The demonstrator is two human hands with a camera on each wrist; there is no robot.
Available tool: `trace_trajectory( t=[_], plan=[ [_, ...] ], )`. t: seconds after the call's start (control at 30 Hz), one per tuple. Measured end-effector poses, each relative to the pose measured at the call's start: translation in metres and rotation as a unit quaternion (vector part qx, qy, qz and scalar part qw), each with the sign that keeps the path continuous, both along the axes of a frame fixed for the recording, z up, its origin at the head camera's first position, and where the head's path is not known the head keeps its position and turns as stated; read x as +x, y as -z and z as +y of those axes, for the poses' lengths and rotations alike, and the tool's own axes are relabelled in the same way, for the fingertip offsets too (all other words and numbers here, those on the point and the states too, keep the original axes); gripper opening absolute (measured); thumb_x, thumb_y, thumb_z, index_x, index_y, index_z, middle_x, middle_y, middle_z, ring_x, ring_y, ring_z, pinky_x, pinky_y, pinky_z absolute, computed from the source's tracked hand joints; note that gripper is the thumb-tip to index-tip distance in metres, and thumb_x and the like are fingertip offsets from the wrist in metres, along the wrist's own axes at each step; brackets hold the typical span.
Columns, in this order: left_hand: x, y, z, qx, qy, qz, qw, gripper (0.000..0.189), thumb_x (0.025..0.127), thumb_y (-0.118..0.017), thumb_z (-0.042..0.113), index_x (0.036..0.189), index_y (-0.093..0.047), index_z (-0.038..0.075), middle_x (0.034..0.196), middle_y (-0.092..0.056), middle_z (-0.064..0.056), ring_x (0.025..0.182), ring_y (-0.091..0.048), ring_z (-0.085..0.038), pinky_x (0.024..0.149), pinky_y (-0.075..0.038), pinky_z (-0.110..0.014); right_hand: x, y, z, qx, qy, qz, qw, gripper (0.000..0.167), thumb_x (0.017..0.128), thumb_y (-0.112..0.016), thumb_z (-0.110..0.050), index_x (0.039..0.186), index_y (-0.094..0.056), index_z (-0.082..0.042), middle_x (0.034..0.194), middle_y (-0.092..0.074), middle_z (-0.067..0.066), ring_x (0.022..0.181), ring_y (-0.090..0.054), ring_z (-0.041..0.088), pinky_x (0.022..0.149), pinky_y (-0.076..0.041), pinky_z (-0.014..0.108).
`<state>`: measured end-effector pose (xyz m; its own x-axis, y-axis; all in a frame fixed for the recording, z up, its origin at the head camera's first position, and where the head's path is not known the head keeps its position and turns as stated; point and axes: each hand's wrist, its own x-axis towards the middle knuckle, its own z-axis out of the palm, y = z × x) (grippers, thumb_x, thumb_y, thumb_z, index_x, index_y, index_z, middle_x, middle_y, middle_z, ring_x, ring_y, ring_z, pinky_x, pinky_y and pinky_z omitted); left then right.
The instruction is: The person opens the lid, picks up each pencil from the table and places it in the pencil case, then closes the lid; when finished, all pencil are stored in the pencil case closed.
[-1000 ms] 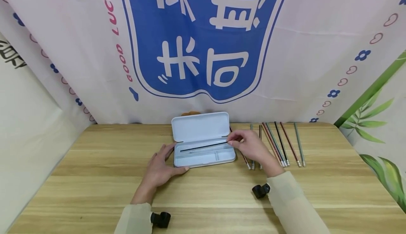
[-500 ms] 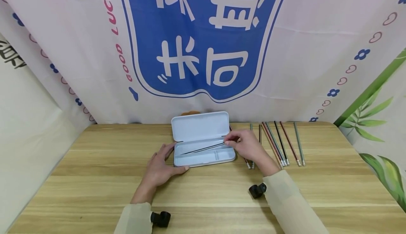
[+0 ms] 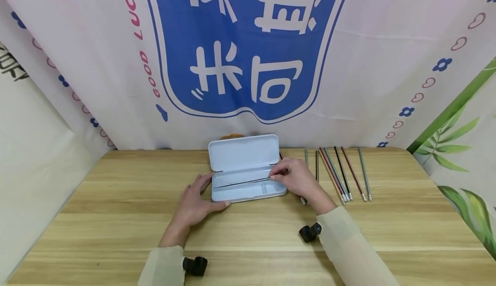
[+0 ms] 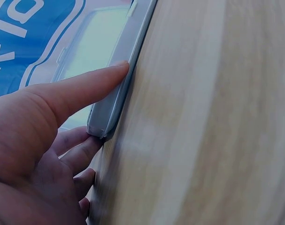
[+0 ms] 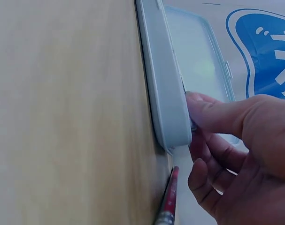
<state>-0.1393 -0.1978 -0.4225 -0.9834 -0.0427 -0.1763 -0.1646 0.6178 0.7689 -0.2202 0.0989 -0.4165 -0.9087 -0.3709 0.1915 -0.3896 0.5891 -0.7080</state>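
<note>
A pale blue pencil case (image 3: pixel 243 153) stands on the table with its lid raised. My left hand (image 3: pixel 193 206) holds its left end; in the left wrist view the thumb presses the front wall of the case (image 4: pixel 116 93) and the fingers reach round the end. Over the case's right end, my right hand (image 3: pixel 296 180) pinches a dark pencil (image 3: pixel 241 183) between thumb and fingers. The pencil slants low across the case, near the inner divider; whether it touches the bottom I cannot tell. Fingertips cover its right end.
Several red, green and black pencils (image 3: pixel 350 172) lie in a row right of the case, some partly behind my right hand. A red pencil (image 5: pixel 169 197) lies close to the case's right end. A printed curtain (image 3: pixel 368 75) hangs behind the wooden table (image 3: pixel 116 217).
My right hand has moved a little left and toward the case's front, carrying the pencil from the back part toward the divider. My left hand stays on the case.
</note>
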Motion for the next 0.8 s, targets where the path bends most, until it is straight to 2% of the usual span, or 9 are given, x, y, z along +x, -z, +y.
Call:
trace_trajectory(
  t=[0.3,0.73,0.8],
  plan=[
    [-0.0008,0.0017,-0.0009,-0.001,0.001,0.0,1.0,0.103,0.08,-0.096,0.035,0.165,-0.042,0.015,0.174,-0.039,-0.016,0.17,-0.008,-0.04,0.138,-0.001,-0.061,0.0006,0.0003,-0.0016,0.017,0.007,-0.006,0.9998,0.005,0.091,-0.085,-0.007,0.091,-0.087,-0.011,0.098,-0.079,0.004,0.088,-0.064,0.015,0.078,-0.052,0.026],
    [-0.0012,0.002,-0.0013,0.0,0.001,0.001,1.0,0.103,0.079,-0.096,0.034,0.165,-0.042,0.015,0.173,-0.04,-0.017,0.17,-0.009,-0.039,0.138,-0.001,-0.06,0.0019,-0.0004,-0.0018,0.053,-0.002,-0.008,0.9985,0.004,0.094,-0.082,-0.009,0.094,-0.086,-0.01,0.1,-0.08,0.004,0.097,-0.068,0.022,0.086,-0.058,0.038],
    [-0.0013,0.0021,-0.0011,0.0,0.0,0.001,1.0,0.103,0.079,-0.096,0.034,0.165,-0.042,0.014,0.173,-0.04,-0.017,0.17,-0.009,-0.04,0.138,-0.001,-0.06,0.0022,-0.0009,-0.0021,0.059,0.0,-0.012,0.9982,0.005,0.095,-0.082,-0.01,0.094,-0.086,-0.011,0.101,-0.08,0.003,0.102,-0.07,0.025,0.092,-0.059,0.042]
  ],
)
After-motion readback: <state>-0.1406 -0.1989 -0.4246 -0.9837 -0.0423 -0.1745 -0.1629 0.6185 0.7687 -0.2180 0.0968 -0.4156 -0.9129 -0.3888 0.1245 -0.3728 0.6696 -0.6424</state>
